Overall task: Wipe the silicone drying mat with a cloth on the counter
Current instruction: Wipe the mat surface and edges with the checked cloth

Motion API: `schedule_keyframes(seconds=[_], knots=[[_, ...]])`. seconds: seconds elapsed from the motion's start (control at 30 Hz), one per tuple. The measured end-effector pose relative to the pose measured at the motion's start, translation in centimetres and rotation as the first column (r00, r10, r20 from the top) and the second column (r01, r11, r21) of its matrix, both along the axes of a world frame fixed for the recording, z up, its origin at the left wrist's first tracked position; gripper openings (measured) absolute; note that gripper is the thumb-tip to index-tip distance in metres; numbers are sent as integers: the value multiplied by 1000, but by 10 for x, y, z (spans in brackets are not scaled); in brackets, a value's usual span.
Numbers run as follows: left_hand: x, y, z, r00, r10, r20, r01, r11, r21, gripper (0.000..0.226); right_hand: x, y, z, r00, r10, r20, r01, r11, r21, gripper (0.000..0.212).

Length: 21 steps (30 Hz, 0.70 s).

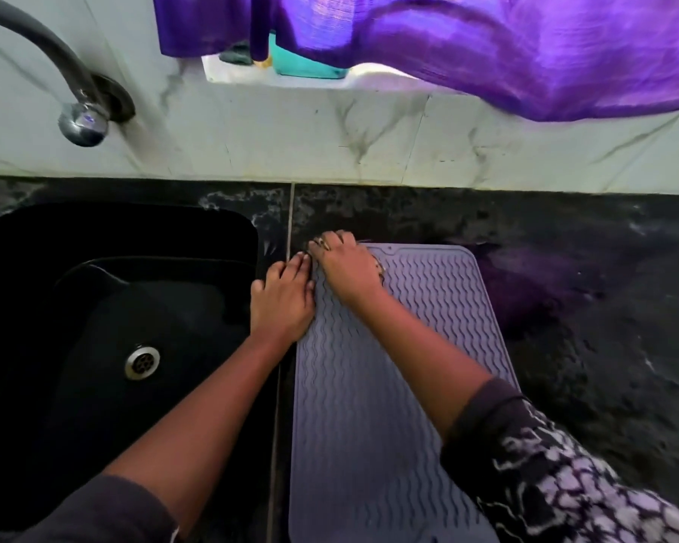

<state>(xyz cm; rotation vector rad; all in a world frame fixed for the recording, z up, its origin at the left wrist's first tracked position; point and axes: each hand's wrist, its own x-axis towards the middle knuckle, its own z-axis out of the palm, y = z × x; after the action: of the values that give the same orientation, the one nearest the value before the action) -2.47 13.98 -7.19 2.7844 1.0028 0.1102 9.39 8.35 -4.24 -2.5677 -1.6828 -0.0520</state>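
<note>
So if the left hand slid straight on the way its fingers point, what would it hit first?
Most likely the right hand, which sits at the far left corner of the mat. The left hand points away from the person, its fingertips almost against the right hand.

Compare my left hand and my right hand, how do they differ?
The left hand lies flat along the mat's left edge; the right hand covers its far left corner. The right hand wears a ring; the left hand shows none. Both touch the mat.
</note>
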Motion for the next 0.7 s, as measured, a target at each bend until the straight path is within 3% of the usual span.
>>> schedule_keyframes(seconds=[0.07, 0.27, 0.37, 0.47, 0.57, 0.63, 0.7], knots=[[0, 0, 1, 1000, -6, -4, 6, 1000, -5, 51, 11, -16, 1, 999, -23, 24, 23, 1000, -2, 39], [-1, -1, 1, 1000, -9, -1, 9, 1000, -13, 51, 55, -48, 25, 934, -357, -7, 353, 926, -136, 30], [-2, -1, 1, 1000, -5, -4, 5, 1000, -19, 52, 46, -44, 23, 966, -257, -3, 257, 966, -38, 36], [-1, -2, 2, 1000, 3, -15, -3, 1000, -18, 51, 42, -58, 9, 989, -138, 54, 142, 987, -80, 41], [0, -5, 5, 999, 16, -35, -16, 1000, -21, 51, 64, -76, 17, 953, -258, 157, 279, 952, -129, 33], [6, -8, 9, 998, 37, -42, -38, 999, -37, 52, 73, -74, 26, 927, -347, 138, 367, 916, -161, 31], [15, -14, 14, 997, 69, -39, -70, 997, -45, 52, 65, -61, 33, 943, -320, 94, 329, 938, -109, 28]])
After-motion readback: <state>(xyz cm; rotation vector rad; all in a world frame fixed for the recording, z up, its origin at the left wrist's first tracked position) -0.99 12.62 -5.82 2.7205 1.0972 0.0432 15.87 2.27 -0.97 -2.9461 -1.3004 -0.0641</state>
